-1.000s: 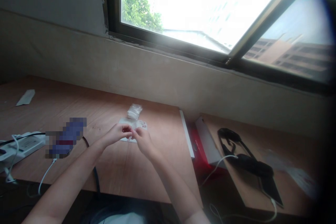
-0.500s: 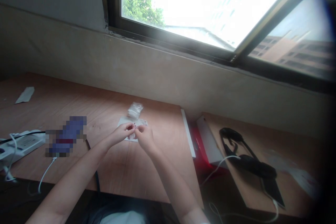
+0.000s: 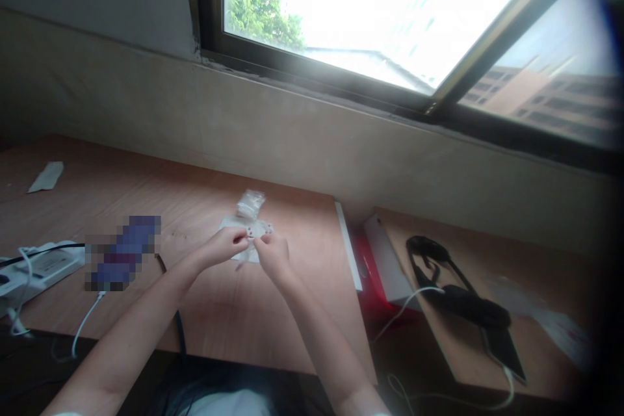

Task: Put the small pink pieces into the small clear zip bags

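Over the middle of the wooden desk (image 3: 209, 292), my left hand (image 3: 221, 246) and my right hand (image 3: 273, 257) meet, fingertips close together. Below them lies a white card or packet (image 3: 234, 224), partly hidden by my fingers. Whatever the fingertips pinch is too small to make out. A clear plastic bag (image 3: 250, 204), crumpled, sits just beyond the card, not touched by either hand.
To the left lie a white power strip (image 3: 43, 263), a pixelated object (image 3: 121, 253) and a white cable (image 3: 85, 325). A red and white box (image 3: 385, 266) stands in the gap beyond the desk's right edge. A lower board holds a black strap (image 3: 458, 292) and a dark tablet (image 3: 504, 354).
My hands have drawn slightly apart and shifted a little right over the card. The whole scene sits slightly higher in the view.
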A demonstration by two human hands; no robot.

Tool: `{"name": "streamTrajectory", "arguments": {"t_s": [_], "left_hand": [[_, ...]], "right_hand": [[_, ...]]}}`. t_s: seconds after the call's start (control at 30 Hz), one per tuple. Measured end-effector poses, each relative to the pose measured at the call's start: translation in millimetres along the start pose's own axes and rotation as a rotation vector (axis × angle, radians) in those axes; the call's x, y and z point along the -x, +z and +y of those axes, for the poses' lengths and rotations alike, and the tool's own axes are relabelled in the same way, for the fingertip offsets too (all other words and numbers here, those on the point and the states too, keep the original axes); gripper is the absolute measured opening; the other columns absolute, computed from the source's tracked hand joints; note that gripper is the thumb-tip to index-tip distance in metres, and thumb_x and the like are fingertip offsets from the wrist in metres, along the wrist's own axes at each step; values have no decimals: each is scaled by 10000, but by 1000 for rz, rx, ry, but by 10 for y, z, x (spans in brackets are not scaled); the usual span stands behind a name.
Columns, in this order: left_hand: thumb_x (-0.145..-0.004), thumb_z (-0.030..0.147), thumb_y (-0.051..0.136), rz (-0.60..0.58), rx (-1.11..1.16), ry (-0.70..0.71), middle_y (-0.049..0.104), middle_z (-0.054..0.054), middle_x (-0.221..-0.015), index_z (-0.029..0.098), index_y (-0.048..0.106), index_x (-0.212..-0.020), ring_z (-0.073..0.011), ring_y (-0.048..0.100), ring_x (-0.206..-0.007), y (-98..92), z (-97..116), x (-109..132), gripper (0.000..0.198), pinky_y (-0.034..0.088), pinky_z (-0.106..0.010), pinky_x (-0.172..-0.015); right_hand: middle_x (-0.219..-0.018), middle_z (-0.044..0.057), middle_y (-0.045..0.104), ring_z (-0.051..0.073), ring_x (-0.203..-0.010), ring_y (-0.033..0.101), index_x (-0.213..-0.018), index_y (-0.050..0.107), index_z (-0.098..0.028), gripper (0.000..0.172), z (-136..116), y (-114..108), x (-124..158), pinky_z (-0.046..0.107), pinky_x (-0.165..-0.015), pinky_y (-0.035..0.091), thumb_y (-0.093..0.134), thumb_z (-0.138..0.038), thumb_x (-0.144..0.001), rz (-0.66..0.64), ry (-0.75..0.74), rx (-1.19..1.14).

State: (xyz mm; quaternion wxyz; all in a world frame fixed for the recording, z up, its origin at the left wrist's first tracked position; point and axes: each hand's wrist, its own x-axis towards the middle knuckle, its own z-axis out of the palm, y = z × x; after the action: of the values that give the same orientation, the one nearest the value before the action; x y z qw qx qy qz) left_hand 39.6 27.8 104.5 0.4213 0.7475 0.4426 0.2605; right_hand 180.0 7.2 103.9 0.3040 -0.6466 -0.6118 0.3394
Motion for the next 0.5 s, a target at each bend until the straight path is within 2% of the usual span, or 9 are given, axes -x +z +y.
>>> {"name": "streamTrajectory", "arguments": {"t_s": [0.1,0.17,0.2,0.3,0.37,0.4,0.5], "left_hand": [[-676,245,447,35,-20,13,461,27,-522,141,507,-569,-104,418,-528,-16,4,-10,160,318,-197,-486],[-684,261,448,47,-9,14,452,29,-515,142,502,-567,-101,408,-516,-2,35,-1,175,310,-196,-474],[-694,269,442,47,7,12,455,28,-518,141,506,-579,-100,409,-512,10,58,9,184,308,-196,-469],[-742,285,390,16,80,2,480,20,-542,133,528,-659,-99,423,-500,44,125,50,222,312,-195,-455],[-762,286,365,-2,106,-1,496,15,-555,131,536,-698,-100,436,-498,51,143,73,240,320,-197,-455],[-762,288,369,-2,102,-1,501,14,-559,131,539,-701,-102,442,-504,50,141,81,239,326,-199,-460],[-735,292,422,29,60,17,513,11,-573,136,548,-675,-114,465,-548,40,112,92,210,347,-208,-495]], "right_hand": [[-442,-24,414,81,-450,383,-466,491,-144,229,-16,-47,-6,203,-425,240,459,-286,-642,43,6,113],[-490,-15,455,85,-478,410,-531,512,-142,178,-44,-55,10,198,-443,274,460,-263,-651,6,9,71],[-519,-9,481,85,-488,429,-588,526,-141,155,-58,-49,22,194,-449,295,448,-250,-665,-55,11,-1],[-580,0,537,81,-469,472,-789,531,-144,174,-63,12,53,187,-445,349,406,-239,-714,-347,41,-286],[-563,3,541,79,-433,473,-824,524,-141,190,-17,76,54,188,-426,365,393,-242,-731,-435,89,-373],[-546,4,537,78,-420,469,-812,526,-136,185,20,107,45,187,-417,366,393,-238,-734,-417,111,-374],[-507,7,520,76,-410,456,-744,529,-130,151,153,181,-10,182,-404,357,407,-216,-727,-248,154,-284]]}}
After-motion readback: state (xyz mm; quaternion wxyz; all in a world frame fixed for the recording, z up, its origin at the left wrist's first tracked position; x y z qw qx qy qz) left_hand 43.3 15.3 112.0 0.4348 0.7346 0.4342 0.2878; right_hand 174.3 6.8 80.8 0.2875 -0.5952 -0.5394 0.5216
